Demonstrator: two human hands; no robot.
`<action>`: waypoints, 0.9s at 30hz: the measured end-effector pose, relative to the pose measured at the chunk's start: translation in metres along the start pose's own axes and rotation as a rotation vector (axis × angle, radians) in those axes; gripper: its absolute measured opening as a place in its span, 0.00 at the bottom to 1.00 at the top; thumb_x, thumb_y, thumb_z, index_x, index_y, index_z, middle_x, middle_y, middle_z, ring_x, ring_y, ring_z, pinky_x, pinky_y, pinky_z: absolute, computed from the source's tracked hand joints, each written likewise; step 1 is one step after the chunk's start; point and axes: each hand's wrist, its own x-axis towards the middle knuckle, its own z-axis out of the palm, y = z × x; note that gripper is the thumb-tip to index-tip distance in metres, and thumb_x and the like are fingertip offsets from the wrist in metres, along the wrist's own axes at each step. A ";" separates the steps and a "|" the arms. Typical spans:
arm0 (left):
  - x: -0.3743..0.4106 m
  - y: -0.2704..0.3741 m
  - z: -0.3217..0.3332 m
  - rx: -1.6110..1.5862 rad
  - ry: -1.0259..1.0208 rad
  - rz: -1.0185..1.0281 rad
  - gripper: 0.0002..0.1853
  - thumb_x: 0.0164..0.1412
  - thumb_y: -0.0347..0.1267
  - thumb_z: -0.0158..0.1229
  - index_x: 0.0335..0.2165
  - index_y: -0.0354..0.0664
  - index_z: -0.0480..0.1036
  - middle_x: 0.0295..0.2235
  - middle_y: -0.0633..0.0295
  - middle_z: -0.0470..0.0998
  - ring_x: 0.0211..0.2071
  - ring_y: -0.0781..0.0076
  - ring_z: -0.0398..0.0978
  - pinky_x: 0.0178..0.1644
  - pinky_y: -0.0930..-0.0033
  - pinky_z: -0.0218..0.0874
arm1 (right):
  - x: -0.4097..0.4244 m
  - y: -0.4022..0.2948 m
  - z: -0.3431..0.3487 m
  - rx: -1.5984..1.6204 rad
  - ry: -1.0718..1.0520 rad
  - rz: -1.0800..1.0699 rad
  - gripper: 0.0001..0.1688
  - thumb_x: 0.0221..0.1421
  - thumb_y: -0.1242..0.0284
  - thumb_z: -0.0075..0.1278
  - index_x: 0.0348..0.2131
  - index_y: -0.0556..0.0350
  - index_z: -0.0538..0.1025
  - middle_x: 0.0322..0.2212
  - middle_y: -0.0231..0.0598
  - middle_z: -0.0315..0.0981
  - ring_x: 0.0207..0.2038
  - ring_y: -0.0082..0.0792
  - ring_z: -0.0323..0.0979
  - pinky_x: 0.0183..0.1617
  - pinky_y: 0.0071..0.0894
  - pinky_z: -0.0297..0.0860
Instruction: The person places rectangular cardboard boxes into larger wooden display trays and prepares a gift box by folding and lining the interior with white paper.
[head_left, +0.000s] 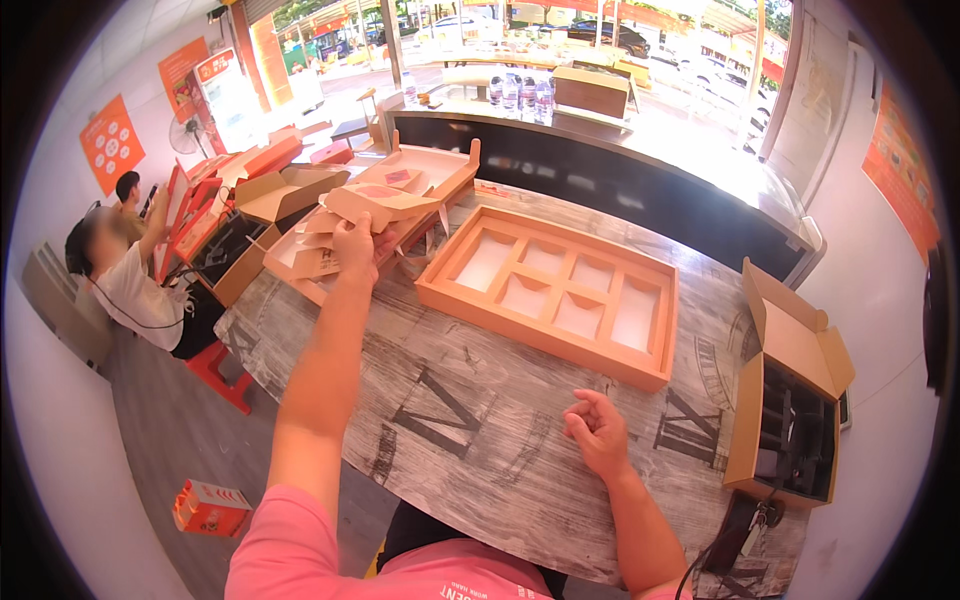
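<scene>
My left hand (358, 246) reaches to the table's far left and grips a folded cardboard piece (379, 202), raised over an open shallow box (442, 160) with more cardboard pieces in it. My right hand (598, 431) hovers over or rests on the wood-patterned table (517, 427), its fingers curled loosely with nothing seen in them. Between and beyond my hands lies an orange-brown cardboard tray (547, 337) with a divider insert of several rectangular compartments, their bottoms pale.
An open carton (784, 435) with black contents stands at the right edge, a strap and keys beside it. Another open carton (244, 259) is at the left. Two people sit beyond it, near stacked red boxes. A dark-fronted counter (540, 165) with water bottles (521, 97) borders the far side.
</scene>
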 end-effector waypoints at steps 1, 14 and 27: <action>0.010 0.006 -0.003 0.025 0.001 -0.002 0.12 0.70 0.36 0.51 0.46 0.41 0.64 0.32 0.57 0.79 0.24 0.70 0.80 0.22 0.72 0.71 | 0.000 -0.001 0.001 -0.002 -0.004 -0.004 0.22 0.62 0.80 0.55 0.54 0.64 0.70 0.34 0.35 0.76 0.31 0.18 0.74 0.36 0.19 0.75; -0.014 -0.001 0.025 0.400 -0.195 -0.046 0.32 0.68 0.39 0.58 0.63 0.40 0.58 0.33 0.55 0.80 0.31 0.69 0.82 0.25 0.75 0.71 | 0.000 0.002 -0.001 -0.075 -0.011 -0.007 0.20 0.61 0.80 0.56 0.52 0.63 0.71 0.33 0.34 0.77 0.31 0.18 0.74 0.35 0.18 0.72; -0.080 -0.101 0.070 1.228 -1.072 0.776 0.21 0.64 0.48 0.58 0.42 0.42 0.81 0.49 0.50 0.78 0.53 0.51 0.73 0.57 0.58 0.65 | 0.001 -0.003 0.000 -0.099 -0.023 -0.035 0.18 0.61 0.79 0.56 0.50 0.64 0.73 0.33 0.33 0.77 0.30 0.16 0.73 0.34 0.18 0.72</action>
